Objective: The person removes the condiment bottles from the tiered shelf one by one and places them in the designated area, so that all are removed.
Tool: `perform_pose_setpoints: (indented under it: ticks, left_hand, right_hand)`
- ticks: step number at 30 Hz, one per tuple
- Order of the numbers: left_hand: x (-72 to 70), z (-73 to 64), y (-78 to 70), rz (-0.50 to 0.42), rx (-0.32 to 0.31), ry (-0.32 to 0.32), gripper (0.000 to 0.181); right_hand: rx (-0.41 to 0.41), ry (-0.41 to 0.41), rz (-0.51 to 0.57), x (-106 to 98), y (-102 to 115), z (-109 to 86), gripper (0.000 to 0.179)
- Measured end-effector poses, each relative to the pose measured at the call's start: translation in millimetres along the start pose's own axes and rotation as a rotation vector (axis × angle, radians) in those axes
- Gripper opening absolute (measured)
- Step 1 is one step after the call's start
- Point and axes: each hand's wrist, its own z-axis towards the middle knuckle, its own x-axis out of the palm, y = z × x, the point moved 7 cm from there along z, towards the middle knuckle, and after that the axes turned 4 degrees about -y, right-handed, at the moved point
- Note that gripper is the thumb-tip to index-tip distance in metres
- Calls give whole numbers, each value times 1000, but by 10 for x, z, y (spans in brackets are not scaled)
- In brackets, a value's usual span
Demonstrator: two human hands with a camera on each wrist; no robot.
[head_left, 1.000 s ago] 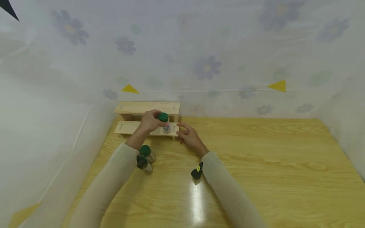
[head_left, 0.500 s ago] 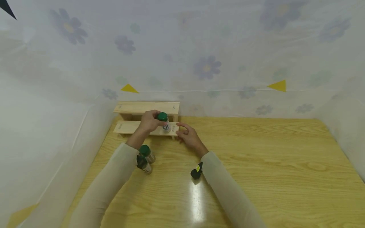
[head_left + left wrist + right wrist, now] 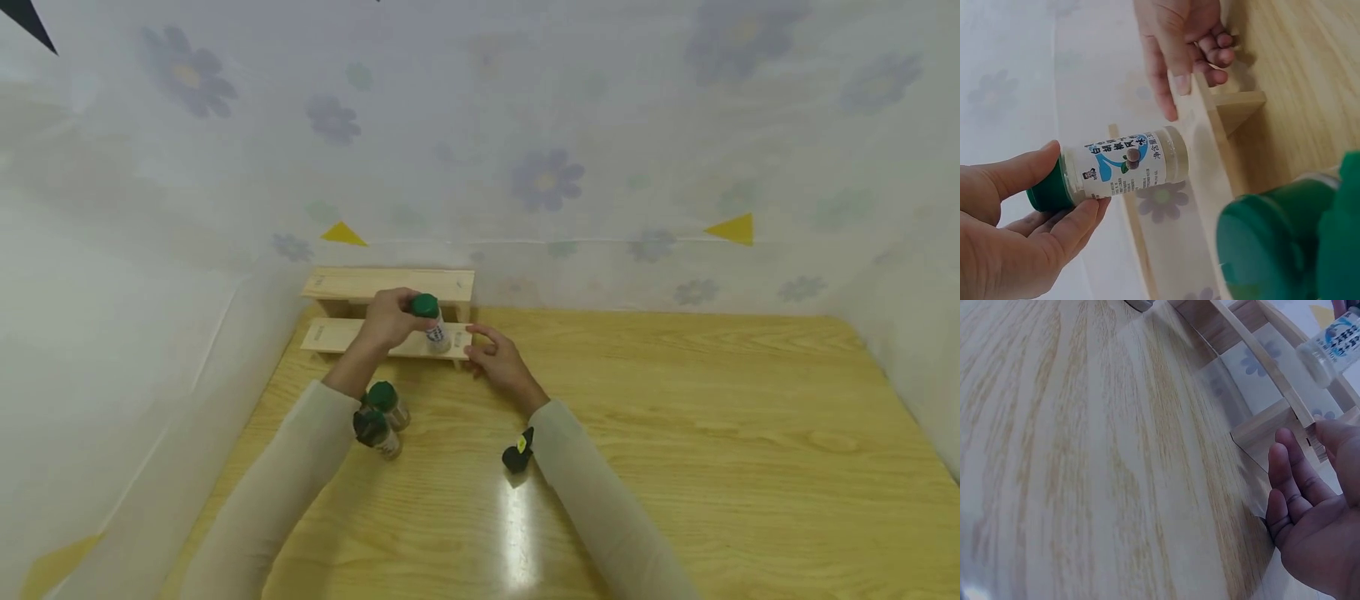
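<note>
My left hand (image 3: 392,319) grips a spice jar (image 3: 1125,164) by its green cap, with the thumb on one side and fingers on the other. Clear and labelled with blue print and Chinese characters, the jar leans slightly over the right part of the lower board (image 3: 330,335) of a two-step wooden shelf. Whether its base touches the wood I cannot tell. At the board's right end, my right hand (image 3: 501,362) holds the shelf between thumb and index finger; its other fingers curl loosely below, as the right wrist view shows.
Two more green-capped jars (image 3: 384,400) stand on the wooden table (image 3: 675,433) before the shelf, beside the left forearm. The shelf's upper board (image 3: 390,283) lies against a flowered curtain (image 3: 540,100). A black wrist strap piece (image 3: 517,454) shows near the right sleeve.
The held jar's cap has shifted slightly left, so the jar leans a little more. The left hand moved with it. My right hand stays on the shelf end.
</note>
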Motion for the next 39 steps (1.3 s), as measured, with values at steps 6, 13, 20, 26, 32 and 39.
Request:
perform_pose_setpoints:
  ticks: [6,13,20,26,32,39]
  left_hand:
    - [-84,-143,-157,13,58,-6,48]
    - [-174,-356,-292,-8,124,10,46]
    - [-349,-602,-280,-40,179,-8,46]
    - [-574,-824,-260,3,252,-45,43]
    - [-747,-1072,-120,32,277,-55,38]
    - [-909,-1317,166,19,255,-87,41]
  right_hand:
    - [1,-22,-12,-35,-15,7,43]
    - [9,-36,-2,-56,-26,28,43]
    - [-42,-20,-1,-64,-2,23,44]
    - [-50,-15,1,-78,-16,55,44]
    - [-46,-5,3,-77,-19,61,44]
    - [-41,2,-5,-78,11,38,44]
